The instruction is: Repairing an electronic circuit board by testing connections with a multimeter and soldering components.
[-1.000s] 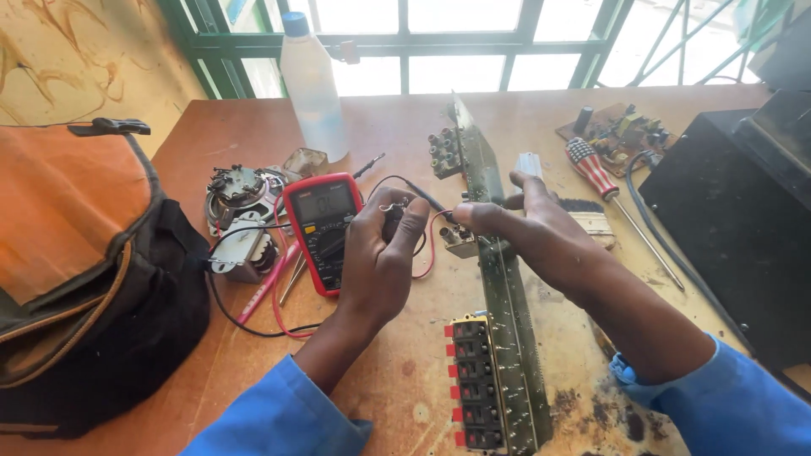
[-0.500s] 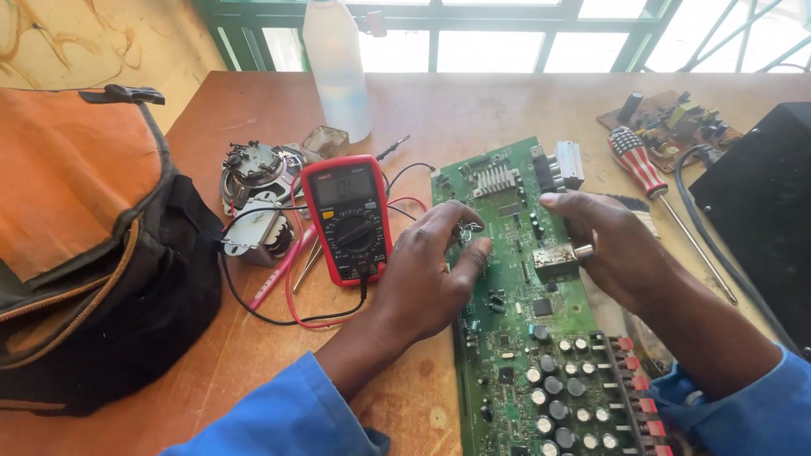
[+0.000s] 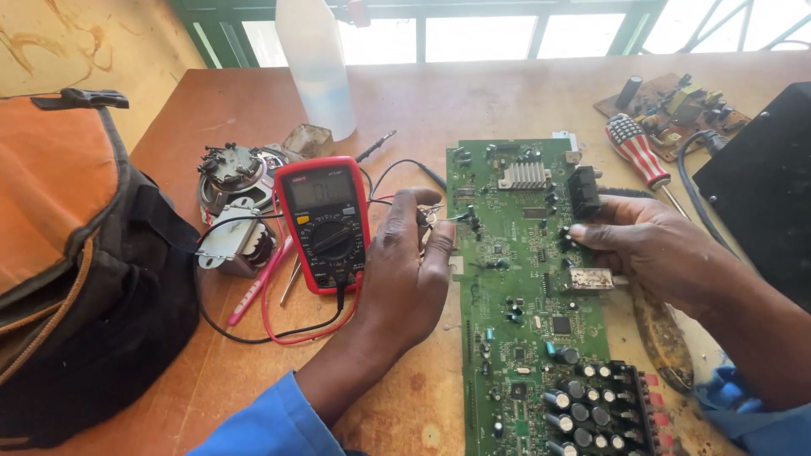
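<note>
A large green circuit board (image 3: pixel 515 287) lies flat on the wooden table (image 3: pixel 473 93), component side up. My left hand (image 3: pixel 410 266) rests at the board's left edge with its fingers pinched on a black probe lead (image 3: pixel 422 173) near the board. My right hand (image 3: pixel 646 245) grips the board's right edge beside a black connector block (image 3: pixel 583 190). A red multimeter (image 3: pixel 325 221) with red and black leads sits just left of my left hand.
An orange and black tool bag (image 3: pixel 76 270) fills the left. A clear plastic bottle (image 3: pixel 314 63) stands at the back. Small motor parts (image 3: pixel 232 169) lie beside the meter. A striped-handled screwdriver (image 3: pixel 634 152), a smaller brown circuit board (image 3: pixel 676 105) and a black box (image 3: pixel 760 186) sit at right.
The board, held on edge a second ago, has been laid flat with its components up. My left hand has shifted to its left edge and my right to its right edge.
</note>
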